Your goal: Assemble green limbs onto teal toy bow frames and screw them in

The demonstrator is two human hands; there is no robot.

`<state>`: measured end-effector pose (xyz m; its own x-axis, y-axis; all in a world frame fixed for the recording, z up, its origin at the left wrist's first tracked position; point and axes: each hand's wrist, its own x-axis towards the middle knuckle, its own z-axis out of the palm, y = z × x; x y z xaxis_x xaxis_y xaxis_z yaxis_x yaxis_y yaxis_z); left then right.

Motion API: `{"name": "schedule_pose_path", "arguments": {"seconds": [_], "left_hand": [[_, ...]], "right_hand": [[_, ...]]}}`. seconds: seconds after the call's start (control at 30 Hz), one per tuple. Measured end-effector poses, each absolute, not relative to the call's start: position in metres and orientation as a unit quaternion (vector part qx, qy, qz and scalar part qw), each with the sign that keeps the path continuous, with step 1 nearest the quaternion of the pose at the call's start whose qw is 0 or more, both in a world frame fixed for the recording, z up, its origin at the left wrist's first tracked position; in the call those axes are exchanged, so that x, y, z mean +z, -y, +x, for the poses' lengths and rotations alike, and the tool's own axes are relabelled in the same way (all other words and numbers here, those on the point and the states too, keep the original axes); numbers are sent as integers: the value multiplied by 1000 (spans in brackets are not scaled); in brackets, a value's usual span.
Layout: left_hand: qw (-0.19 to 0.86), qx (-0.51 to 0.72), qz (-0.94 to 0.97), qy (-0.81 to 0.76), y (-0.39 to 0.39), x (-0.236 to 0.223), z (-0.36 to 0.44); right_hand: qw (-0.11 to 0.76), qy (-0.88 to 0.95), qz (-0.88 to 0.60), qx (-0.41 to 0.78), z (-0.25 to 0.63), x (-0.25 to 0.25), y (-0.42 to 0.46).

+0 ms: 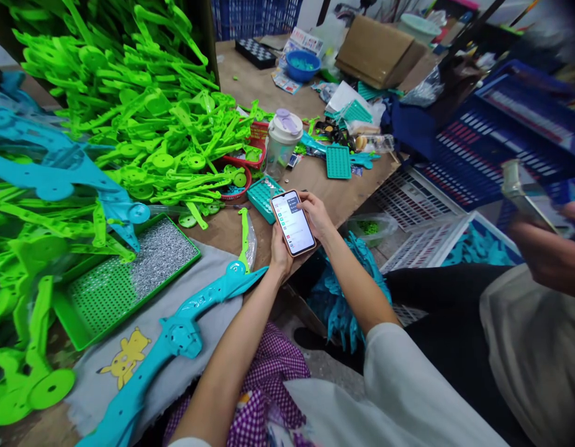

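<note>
A smartphone [293, 228] with a lit screen is tilted over the table's front edge. My left hand [280, 251] is closed around its lower left side. At the upper right edge, my right hand [314, 214] is curled against the phone, with a fingertip on the screen beside a dark pop-up menu. Just beyond the phone lies a teal tray [265, 197] of small round pieces. A long turquoise plastic part [182, 332] rests on a grey cloth [217, 267] to the left of my forearm, its far end near my left wrist.
Bright green plastic parts [152, 130] are heaped at the left. A green basket [99, 298] holds small metal pieces. A lidded cup [282, 146] stands behind the phone. At right, another person's hand [548, 248] holds a blurred object. Turquoise parts [336, 298] hang below the table edge.
</note>
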<state>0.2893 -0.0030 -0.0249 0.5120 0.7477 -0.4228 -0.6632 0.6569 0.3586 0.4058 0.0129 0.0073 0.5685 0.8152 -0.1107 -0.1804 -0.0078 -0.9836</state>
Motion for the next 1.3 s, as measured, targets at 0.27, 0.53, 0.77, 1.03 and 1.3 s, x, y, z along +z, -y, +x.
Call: {"name": "schedule_pose_path", "arguments": {"seconds": [0.27,0.53,0.77,1.03,1.3], "left_hand": [[864,401,66,-299,2,-20,288],[865,400,77,-293,3,-19,287],[865,403,73,-288,3,-17,287],[870,393,85,-286,4,-20,286],[867,397,100,-283,2,-26,288]], "right_hand": [[651,278,-609,359,404,4,-14],[654,282,-604,358,405,3,-13],[650,290,-609,351,406,3,-15],[639,262,-668,277,413,-1,16],[571,319,-728,203,410,-7,37]]}}
